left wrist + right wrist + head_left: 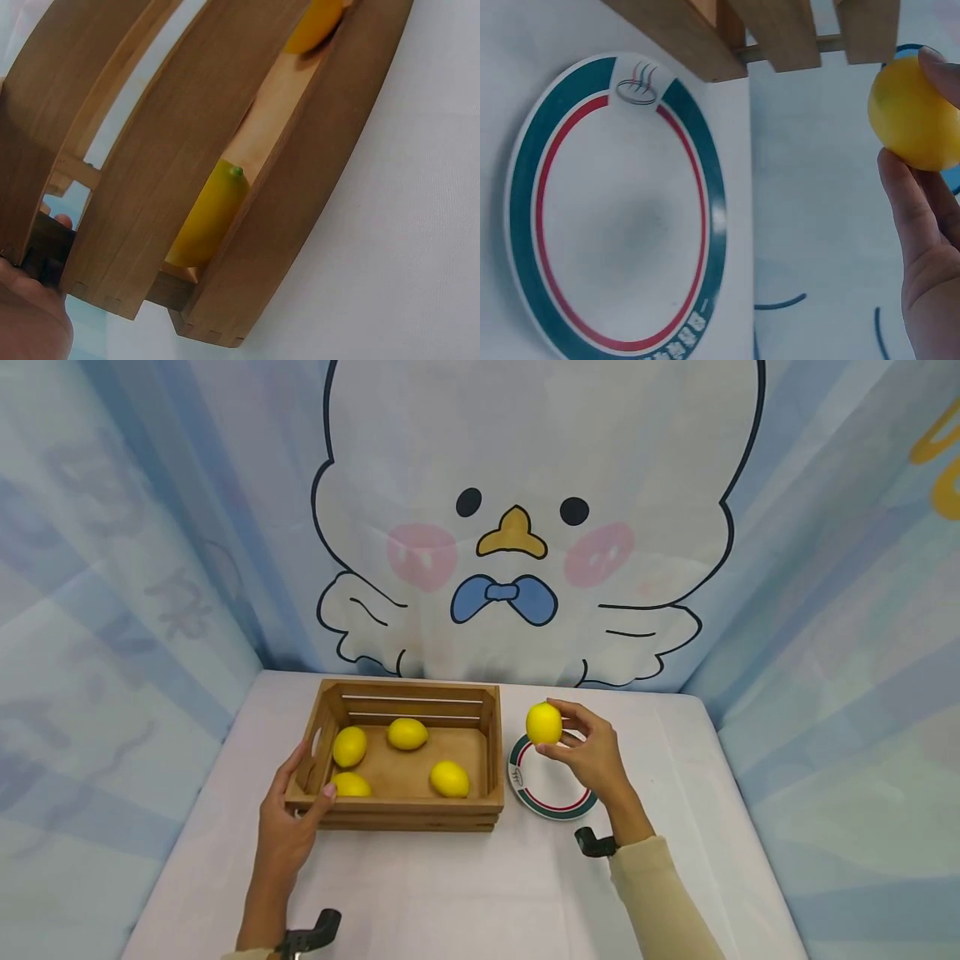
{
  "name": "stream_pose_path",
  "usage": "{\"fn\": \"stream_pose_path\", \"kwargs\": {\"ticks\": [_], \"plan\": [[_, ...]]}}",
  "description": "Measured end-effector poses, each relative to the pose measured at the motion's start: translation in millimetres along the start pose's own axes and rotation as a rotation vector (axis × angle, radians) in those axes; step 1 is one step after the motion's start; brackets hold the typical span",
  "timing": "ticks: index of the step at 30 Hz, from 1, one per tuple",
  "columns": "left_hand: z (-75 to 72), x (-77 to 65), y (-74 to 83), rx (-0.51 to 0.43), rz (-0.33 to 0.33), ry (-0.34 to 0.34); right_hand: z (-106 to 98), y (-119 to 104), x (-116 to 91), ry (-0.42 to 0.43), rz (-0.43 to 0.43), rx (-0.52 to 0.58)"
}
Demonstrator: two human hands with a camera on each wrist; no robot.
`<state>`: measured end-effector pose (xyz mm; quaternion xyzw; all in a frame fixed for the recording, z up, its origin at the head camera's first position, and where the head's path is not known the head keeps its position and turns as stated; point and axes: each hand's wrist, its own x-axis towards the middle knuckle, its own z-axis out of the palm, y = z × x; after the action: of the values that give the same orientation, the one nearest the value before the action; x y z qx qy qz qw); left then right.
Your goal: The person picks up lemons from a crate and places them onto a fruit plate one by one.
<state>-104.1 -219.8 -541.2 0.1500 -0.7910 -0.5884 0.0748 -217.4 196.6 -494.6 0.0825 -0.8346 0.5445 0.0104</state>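
A yellow lemon (543, 724) is pinched between the thumb and fingers of my right hand (592, 747). It is held up over the far-left rim of a white plate (551, 781) with a green and red border. In the right wrist view the plate (622, 225) bears nothing on its face, and the lemon (915, 116) shows beyond it. My left hand (288, 827) grips the near-left corner of a slatted wooden crate (412, 810), its thumb over the front edge. Several lemons (450, 778) lie inside; the left wrist view shows one lemon (210, 214) through the slats.
The crate and plate stand side by side on a white-covered table (450, 893). A curtain (525, 635) printed with a cartoon bird hangs right behind the table's far edge, with more blue curtain on both sides. Each wrist wears a dark camera mount (596, 843).
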Motion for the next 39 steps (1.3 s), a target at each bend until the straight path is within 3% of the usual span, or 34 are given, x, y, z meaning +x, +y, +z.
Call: {"fn": "stream_pose_path", "kwargs": {"ticks": [4,14,23,39], "plan": [[-0.1,0.1,0.6,-0.010,0.002,0.001,2,38,1,0.011,0.051,-0.016],[-0.5,1.0,-1.1,-0.007,-0.004,0.005,10,76,-5,0.027,0.182,-0.040],[0.7,-0.5,-0.1,-0.005,-0.007,0.009,18,89,-8,0.031,0.288,-0.131],[0.5,0.5,-3.5,-0.008,-0.010,-0.004,24,96,-7,0.005,0.276,-0.254]]}}
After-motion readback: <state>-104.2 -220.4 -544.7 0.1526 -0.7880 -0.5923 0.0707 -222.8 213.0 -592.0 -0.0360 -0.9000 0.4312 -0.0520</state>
